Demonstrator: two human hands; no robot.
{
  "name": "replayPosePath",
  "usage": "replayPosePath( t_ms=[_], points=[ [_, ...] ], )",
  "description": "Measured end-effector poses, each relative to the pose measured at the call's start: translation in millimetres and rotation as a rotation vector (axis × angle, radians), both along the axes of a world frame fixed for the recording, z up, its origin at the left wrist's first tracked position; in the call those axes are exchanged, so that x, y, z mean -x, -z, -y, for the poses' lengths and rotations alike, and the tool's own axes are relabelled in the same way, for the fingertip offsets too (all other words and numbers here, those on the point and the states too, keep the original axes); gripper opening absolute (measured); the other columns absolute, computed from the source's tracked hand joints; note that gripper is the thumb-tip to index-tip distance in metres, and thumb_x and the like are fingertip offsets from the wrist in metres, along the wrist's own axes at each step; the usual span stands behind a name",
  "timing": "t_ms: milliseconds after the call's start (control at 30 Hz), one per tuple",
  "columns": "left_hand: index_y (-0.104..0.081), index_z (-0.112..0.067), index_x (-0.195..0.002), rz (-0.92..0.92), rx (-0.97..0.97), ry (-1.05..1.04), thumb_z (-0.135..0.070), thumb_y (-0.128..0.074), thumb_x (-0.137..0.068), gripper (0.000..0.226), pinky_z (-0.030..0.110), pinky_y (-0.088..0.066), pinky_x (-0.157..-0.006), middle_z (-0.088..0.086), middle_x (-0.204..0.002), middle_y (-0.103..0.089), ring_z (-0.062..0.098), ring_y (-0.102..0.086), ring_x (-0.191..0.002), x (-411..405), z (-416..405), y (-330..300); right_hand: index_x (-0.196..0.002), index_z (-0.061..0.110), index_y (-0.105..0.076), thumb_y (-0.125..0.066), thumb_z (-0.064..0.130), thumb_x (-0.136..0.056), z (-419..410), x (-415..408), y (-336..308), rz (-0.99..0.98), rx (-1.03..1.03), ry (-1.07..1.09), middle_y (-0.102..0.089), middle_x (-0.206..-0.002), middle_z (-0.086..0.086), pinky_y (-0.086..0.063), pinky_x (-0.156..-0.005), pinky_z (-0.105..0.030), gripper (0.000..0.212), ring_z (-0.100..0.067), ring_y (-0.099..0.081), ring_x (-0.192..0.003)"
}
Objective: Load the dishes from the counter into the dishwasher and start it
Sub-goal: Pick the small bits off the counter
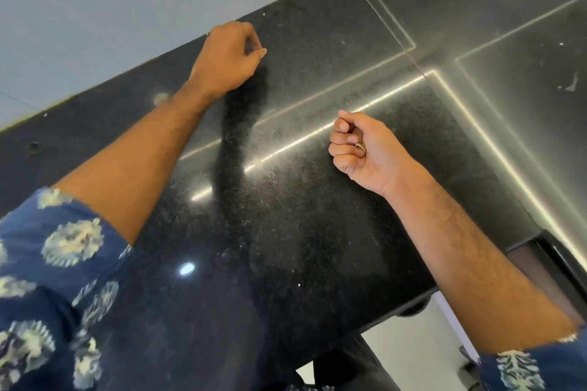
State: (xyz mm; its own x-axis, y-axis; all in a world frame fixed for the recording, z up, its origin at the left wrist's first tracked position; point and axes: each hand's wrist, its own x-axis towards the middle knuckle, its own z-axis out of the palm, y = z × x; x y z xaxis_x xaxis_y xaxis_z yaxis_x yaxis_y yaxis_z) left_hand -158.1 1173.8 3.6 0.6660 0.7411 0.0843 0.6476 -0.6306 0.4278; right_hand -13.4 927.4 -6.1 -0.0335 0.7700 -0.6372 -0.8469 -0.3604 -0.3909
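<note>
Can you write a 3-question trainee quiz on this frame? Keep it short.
1. True or false: the right hand grips a plate.
2. The left hand is: A) over the far edge of the black counter, B) inside a dishwasher, C) holding a mug.
3. Fill in: the sleeve is blue with a pale ____ print.

Key: 1 false, its fingers are curled and hold nothing. 2 A. 3 floral.

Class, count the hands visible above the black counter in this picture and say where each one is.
2. The left hand is near the counter's far edge by the marble wall, fingers curled. The right hand is over the counter's middle, fingers curled, ring showing. None appears hidden.
</note>
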Motion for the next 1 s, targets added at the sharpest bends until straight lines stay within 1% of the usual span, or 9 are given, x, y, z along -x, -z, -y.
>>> replayPosePath(
  t_ms=[67,133,200,333,567,667,733,900,1000],
  points=[
    [-0.054,-0.025,-0.073,0.249,0.329,-0.138,-0.027,-0.056,-0.084,0.011,0.027,-0.040,-0.056,-0.013,-0.062,-0.047,0.006,-0.046,-0.056,-0.1,48.5,-5.2,-0.071,0.014,-0.051,-0.049,0.023,-0.100,15.8,6.3,-5.5,-0.091,-0.022,0.094,-0.028,-0.064,0.006,-0.021,-0.037,-0.017,0.031,-0.006,-0.017,-0.051],
    [-0.042,-0.025,-0.067,0.507,0.931,-0.239,-0.024,-0.048,-0.078,0.013,0.022,-0.024,-0.044,-0.010,-0.056,-0.033,0.007,-0.028,-0.046,5.7,116.1,-8.2,-0.076,0.010,-0.052,-0.049,0.019,-0.100,42.7,17.6,-12.0,-0.170,-0.047,0.223,-0.033,-0.067,0.004,-0.028,-0.037,-0.016,0.026,-0.005,-0.025,-0.050],
    [-0.039,-0.021,-0.067,0.676,1.423,-0.212,-0.020,-0.042,-0.080,0.013,0.019,-0.014,-0.044,-0.006,-0.059,-0.021,0.007,-0.016,-0.046,24.0,181.4,-7.2,-0.079,0.009,-0.052,-0.047,0.017,-0.100,70.8,31.1,-18.3,-0.220,-0.089,0.302,-0.035,-0.069,0.003,-0.032,-0.037,-0.017,0.023,-0.004,-0.029,-0.050],
    [-0.039,-0.016,-0.069,0.810,1.880,-0.151,-0.010,-0.034,-0.087,0.020,0.021,-0.014,-0.038,-0.003,-0.062,-0.019,0.009,-0.012,-0.047,71.6,290.3,-1.1,-0.080,0.010,-0.051,-0.045,0.019,-0.099,149.9,73.5,-27.1,-0.262,-0.158,0.461,-0.037,-0.069,0.003,-0.031,-0.035,-0.015,0.023,-0.004,-0.033,-0.047],
    [-0.049,-0.011,-0.078,0.597,1.907,-0.071,-0.003,-0.034,-0.085,0.019,0.022,-0.017,-0.039,0.004,-0.067,-0.045,0.009,-0.028,-0.044,131.2,398.1,-15.7,-0.082,0.008,-0.056,-0.047,0.016,-0.094,285.1,172.2,-24.1,-0.165,-0.074,0.686,-0.047,-0.074,-0.002,-0.035,-0.044,-0.016,0.017,-0.007,-0.039,-0.056],
    [-0.049,-0.012,-0.073,0.466,1.921,-0.078,-0.013,-0.038,-0.091,0.021,0.019,-0.020,-0.036,0.002,-0.064,-0.042,0.009,-0.029,-0.042,142.4,426.9,-9.2,-0.082,0.009,-0.058,-0.045,0.016,-0.097,329.1,195.8,-5.3,-0.023,0.157,0.751,-0.049,-0.075,-0.004,-0.039,-0.048,-0.017,0.021,-0.009,-0.045,-0.056],
    [-0.046,-0.016,-0.068,0.371,1.910,-0.103,-0.021,-0.040,-0.097,0.030,0.018,-0.019,-0.035,-0.001,-0.059,-0.037,0.007,-0.027,-0.038,143.7,439.2,4.2,-0.086,0.008,-0.061,-0.046,0.014,-0.097,348.2,205.9,10.1,-0.028,0.245,0.788,-0.055,-0.078,-0.006,-0.045,-0.053,-0.018,0.020,-0.011,-0.053,-0.060],
    [-0.046,-0.015,-0.065,0.112,1.712,-0.097,-0.029,-0.044,-0.104,0.041,0.014,-0.016,-0.034,-0.003,-0.048,-0.032,0.007,-0.021,-0.032,122.7,500.1,43.4,-0.093,0.004,-0.063,-0.044,0.008,-0.098,415.4,208.9,54.0,-0.014,0.351,0.875,-0.059,-0.080,-0.009,-0.050,-0.054,-0.018,0.019,-0.013,-0.056,-0.066],
    [-0.050,-0.013,-0.070,0.027,1.595,-0.136,-0.028,-0.045,-0.104,0.038,0.017,-0.020,-0.035,-0.001,-0.050,-0.039,0.009,-0.028,-0.035,94.4,527.0,84.2,-0.096,0.000,-0.063,-0.047,0.005,-0.096,435.8,193.6,86.7,-0.033,0.379,0.842,-0.058,-0.080,-0.011,-0.050,-0.062,-0.020,0.016,-0.014,-0.057,-0.069]
  ],
)
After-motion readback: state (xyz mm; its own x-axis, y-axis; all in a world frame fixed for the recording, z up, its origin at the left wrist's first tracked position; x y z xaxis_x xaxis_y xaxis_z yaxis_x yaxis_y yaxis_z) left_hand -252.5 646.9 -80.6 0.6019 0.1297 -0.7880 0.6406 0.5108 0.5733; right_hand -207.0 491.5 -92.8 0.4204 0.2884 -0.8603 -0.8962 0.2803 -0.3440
